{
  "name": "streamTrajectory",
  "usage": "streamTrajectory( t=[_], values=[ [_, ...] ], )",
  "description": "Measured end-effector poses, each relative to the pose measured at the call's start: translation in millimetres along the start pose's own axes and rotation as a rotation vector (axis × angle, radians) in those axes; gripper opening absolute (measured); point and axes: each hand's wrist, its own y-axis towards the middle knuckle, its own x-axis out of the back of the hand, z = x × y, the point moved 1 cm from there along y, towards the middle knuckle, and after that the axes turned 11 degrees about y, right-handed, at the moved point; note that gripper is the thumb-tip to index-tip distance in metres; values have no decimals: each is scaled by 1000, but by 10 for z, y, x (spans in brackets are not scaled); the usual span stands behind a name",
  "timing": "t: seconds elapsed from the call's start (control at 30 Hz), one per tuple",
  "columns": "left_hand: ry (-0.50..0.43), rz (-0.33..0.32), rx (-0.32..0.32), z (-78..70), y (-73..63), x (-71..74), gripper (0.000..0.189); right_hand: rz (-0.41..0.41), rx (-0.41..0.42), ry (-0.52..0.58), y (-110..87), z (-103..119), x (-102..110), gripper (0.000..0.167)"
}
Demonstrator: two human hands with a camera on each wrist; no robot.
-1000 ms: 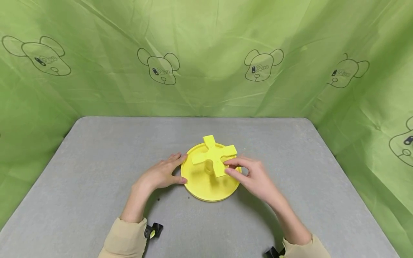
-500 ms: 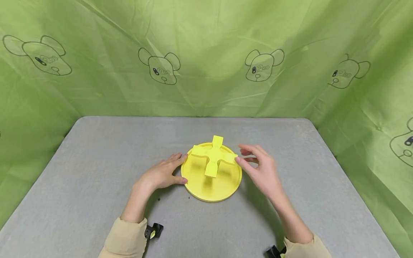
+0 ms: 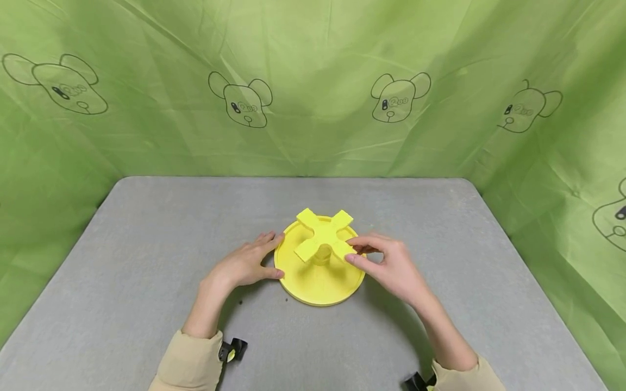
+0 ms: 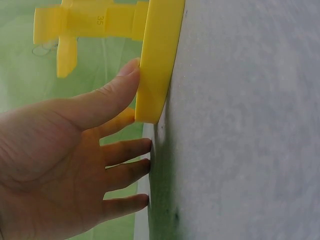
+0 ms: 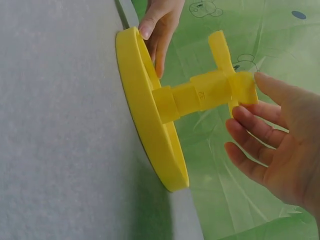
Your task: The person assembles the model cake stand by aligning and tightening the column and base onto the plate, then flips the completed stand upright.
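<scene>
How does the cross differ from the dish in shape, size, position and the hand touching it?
The cross has four arms; the dish is round with a raised rim. The cross is narrower than the dish. The cross stands on a post, while the dish lies on the table. The right hand pinches the cross; the left hand touches the dish. Both are yellow.

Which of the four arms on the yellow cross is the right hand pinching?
The near-right arm of the yellow cross, as seen in the head view: the right hand pinches its outer end, while none of the other three is in that grip.
</scene>
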Motion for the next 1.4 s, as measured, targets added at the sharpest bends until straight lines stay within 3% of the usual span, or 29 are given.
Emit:
streamTrajectory(
  t=[0.13,0.27,0.33,0.4,0.53,0.7,0.9,1.17,1.4],
  values=[
    [1,-3,0,9,1,-6,88,-9,39,11,-6,46,-22,18],
    [0,-1,4,8,0,-5,88,-164,107,22,5,51,-17,8],
    [0,3,6,4,0,-4,88,-253,119,25,14,27,3,12],
    [-1,7,8,1,2,-4,88,-291,106,40,21,-8,25,22],
    [5,14,9,-2,8,2,88,-212,39,71,38,-65,49,39],
    [8,13,11,4,7,1,88,-103,-4,75,46,-70,41,35],
    [11,6,11,8,0,7,88,-77,23,42,37,-37,32,28],
    [9,-1,8,10,-2,3,88,-19,51,-34,8,34,4,34],
    [13,-3,4,6,2,6,88,-54,69,-16,4,41,17,31]
  ],
)
